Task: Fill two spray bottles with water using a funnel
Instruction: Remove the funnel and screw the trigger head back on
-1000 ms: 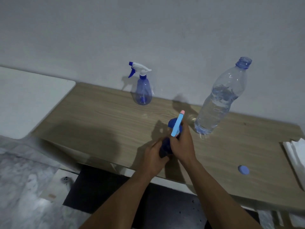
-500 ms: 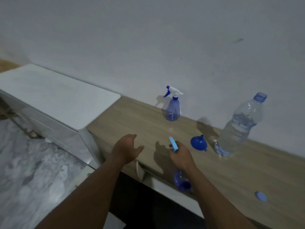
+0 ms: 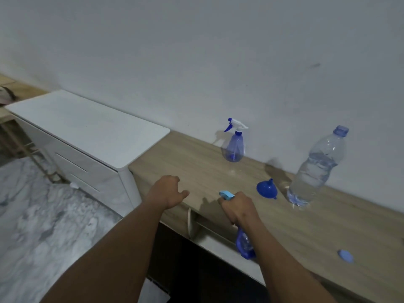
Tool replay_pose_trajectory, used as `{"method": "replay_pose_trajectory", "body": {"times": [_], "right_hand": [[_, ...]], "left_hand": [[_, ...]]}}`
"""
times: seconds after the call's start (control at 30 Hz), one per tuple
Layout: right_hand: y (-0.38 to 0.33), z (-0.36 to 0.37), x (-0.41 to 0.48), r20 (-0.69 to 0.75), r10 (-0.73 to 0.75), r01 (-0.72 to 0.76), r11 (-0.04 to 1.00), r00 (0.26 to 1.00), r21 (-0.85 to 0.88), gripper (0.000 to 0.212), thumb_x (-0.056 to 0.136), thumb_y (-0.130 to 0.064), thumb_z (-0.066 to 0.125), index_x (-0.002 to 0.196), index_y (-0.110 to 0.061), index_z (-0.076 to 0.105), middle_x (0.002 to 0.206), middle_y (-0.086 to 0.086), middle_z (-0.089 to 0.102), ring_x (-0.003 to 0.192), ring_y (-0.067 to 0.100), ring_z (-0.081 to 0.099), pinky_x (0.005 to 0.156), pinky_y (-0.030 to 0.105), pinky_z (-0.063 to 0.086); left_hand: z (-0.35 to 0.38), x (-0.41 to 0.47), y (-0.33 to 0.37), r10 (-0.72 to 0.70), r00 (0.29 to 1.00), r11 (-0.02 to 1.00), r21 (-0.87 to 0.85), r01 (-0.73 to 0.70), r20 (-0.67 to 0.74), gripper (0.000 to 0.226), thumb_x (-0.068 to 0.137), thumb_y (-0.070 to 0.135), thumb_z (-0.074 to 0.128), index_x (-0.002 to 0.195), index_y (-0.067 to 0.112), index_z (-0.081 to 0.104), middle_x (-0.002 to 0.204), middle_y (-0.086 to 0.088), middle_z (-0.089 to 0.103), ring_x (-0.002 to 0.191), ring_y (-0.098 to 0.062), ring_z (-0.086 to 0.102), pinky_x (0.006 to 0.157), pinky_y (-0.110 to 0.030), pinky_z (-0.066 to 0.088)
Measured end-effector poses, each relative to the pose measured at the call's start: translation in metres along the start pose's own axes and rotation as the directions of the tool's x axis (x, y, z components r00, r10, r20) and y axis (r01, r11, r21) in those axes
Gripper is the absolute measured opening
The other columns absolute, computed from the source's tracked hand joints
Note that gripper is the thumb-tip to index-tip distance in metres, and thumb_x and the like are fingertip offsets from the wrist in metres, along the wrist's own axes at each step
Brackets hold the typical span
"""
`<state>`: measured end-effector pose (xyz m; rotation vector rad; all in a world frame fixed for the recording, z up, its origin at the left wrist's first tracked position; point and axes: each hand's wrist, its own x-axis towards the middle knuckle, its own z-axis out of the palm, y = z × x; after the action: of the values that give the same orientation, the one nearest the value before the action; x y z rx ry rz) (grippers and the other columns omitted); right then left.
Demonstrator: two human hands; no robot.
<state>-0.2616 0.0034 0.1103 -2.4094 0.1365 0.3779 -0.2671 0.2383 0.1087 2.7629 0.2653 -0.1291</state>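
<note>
Along the wooden counter (image 3: pixel 218 171) the right hand (image 3: pixel 238 207) is clamping a spray bottle (image 3: pixel 244 244) by its head, body hanging down past the front edge, while the funnel (image 3: pixel 266 189) is lying just beyond it and the left hand (image 3: pixel 168 191) is hovering loosely curled, holding nothing.

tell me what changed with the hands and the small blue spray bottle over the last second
The left hand let go and hangs empty. The right hand alone lowered the small blue spray bottle with the light-blue head past the counter edge. The blue plastic funnel now lies on the wooden counter.
</note>
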Motion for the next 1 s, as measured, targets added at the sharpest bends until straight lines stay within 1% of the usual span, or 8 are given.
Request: {"method": "replay_pose_trajectory", "body": {"times": [0.17, 0.3, 0.4, 0.5, 0.67, 0.83, 0.93, 1.0], "right_hand": [[0.0, -0.007, -0.008, -0.041, 0.006, -0.003, 0.997, 0.999, 0.074, 0.028, 0.078, -0.047, 0.059, 0.08, -0.019, 0.054, 0.074, 0.005, 0.071, 0.065, 0.025, 0.071, 0.073, 0.044, 0.061], [-0.002, -0.012, -0.011, -0.013, -0.03, 0.031, 0.99, 0.999, 0.141, 0.039, 0.081, -0.056, 0.056, 0.097, -0.02, 0.057, 0.078, 0.002, 0.07, 0.058, 0.022, 0.071, 0.069, 0.041, 0.059], [-0.005, -0.015, -0.011, -0.032, -0.041, 0.046, 0.979, 0.999, 0.199, 0.041, 0.087, -0.059, 0.046, 0.102, -0.021, 0.046, 0.082, 0.004, 0.067, 0.064, 0.025, 0.071, 0.071, 0.042, 0.057], [-0.009, -0.019, -0.007, -0.106, -0.077, 0.101, 0.965, 0.991, 0.244, 0.037, 0.086, -0.058, 0.043, 0.093, -0.022, 0.045, 0.083, 0.005, 0.067, 0.073, 0.027, 0.07, 0.077, 0.051, 0.059], [-0.027, -0.03, 0.005, -0.228, -0.222, 0.286, 0.909, 0.948, 0.304, 0.018, 0.092, -0.04, 0.059, 0.088, -0.023, 0.057, 0.081, 0.003, 0.069, 0.075, 0.026, 0.071, 0.073, 0.049, 0.059], [-0.055, -0.04, 0.027, -0.263, -0.306, 0.377, 0.881, 0.915, 0.287, 0.014, 0.092, -0.037, 0.069, 0.08, -0.029, 0.072, 0.075, 0.005, 0.069, 0.07, 0.024, 0.063, 0.071, 0.045, 0.055], [-0.074, -0.04, 0.045, -0.261, -0.349, 0.421, 0.852, 0.9, 0.31, 0.015, 0.091, -0.038, 0.071, 0.091, -0.025, 0.078, 0.082, 0.005, 0.073, 0.072, 0.023, 0.064, 0.071, 0.037, 0.054], [-0.089, -0.035, 0.06, -0.253, -0.333, 0.407, 0.845, 0.908, 0.346, 0.018, 0.089, -0.037, 0.073, 0.096, -0.021, 0.078, 0.083, 0.004, 0.074, 0.074, 0.021, 0.066, 0.071, 0.034, 0.054]], "left_hand": [[0.001, -0.005, 0.0, 0.0, 1.0, 1.0, -0.009, 0.0, 0.003, 0.07, 0.089, 0.054, 0.059, 0.14, 0.007, 0.051, 0.13, -0.011, 0.061, 0.126, -0.025, 0.051, 0.098, -0.033, 0.044], [0.001, -0.008, -0.001, -0.006, 1.0, 0.998, -0.058, 0.007, 0.02, 0.074, 0.087, 0.056, 0.062, 0.144, 0.011, 0.048, 0.139, -0.009, 0.057, 0.129, -0.023, 0.051, 0.102, -0.032, 0.043], [0.0, -0.008, 0.004, 0.008, 0.999, 0.995, -0.102, -0.005, 0.031, 0.073, 0.085, 0.055, 0.064, 0.143, 0.012, 0.05, 0.14, -0.008, 0.056, 0.128, -0.022, 0.053, 0.104, -0.033, 0.044], [-0.001, -0.008, 0.014, 0.03, 0.998, 0.988, -0.15, -0.022, 0.049, 0.069, 0.085, 0.048, 0.068, 0.142, 0.013, 0.051, 0.141, -0.007, 0.056, 0.126, -0.022, 0.054, 0.104, -0.035, 0.045], [0.001, -0.006, 0.044, 0.11, 0.984, 0.957, -0.283, -0.066, 0.14, 0.064, 0.077, 0.021, 0.076, 0.138, 0.016, 0.057, 0.132, -0.004, 0.062, 0.117, -0.017, 0.061, 0.095, -0.022, 0.047], [0.004, 0.008, 0.062, 0.185, 0.964, 0.9, -0.427, -0.088, 0.19, 0.074, 0.069, 0.008, 0.076, 0.139, 0.016, 0.054, 0.133, 0.001, 0.06, 0.118, -0.014, 0.059, 0.092, -0.024, 0.051], [0.001, 0.023, 0.064, 0.255, 0.947, 0.852, -0.508, -0.124, 0.195, 0.057, 0.07, 0.009, 0.082, 0.12, 0.024, 0.058, 0.111, 0.007, 0.063, 0.102, -0.014, 0.063, 0.087, -0.03, 0.054], [-0.004, 0.038, 0.06, 0.264, 0.955, 0.819, -0.555, -0.146, 0.137, 0.051, 0.07, 0.014, 0.085, 0.111, 0.026, 0.058, 0.1, 0.011, 0.065, 0.089, -0.003, 0.063, 0.082, -0.022, 0.051]]}}
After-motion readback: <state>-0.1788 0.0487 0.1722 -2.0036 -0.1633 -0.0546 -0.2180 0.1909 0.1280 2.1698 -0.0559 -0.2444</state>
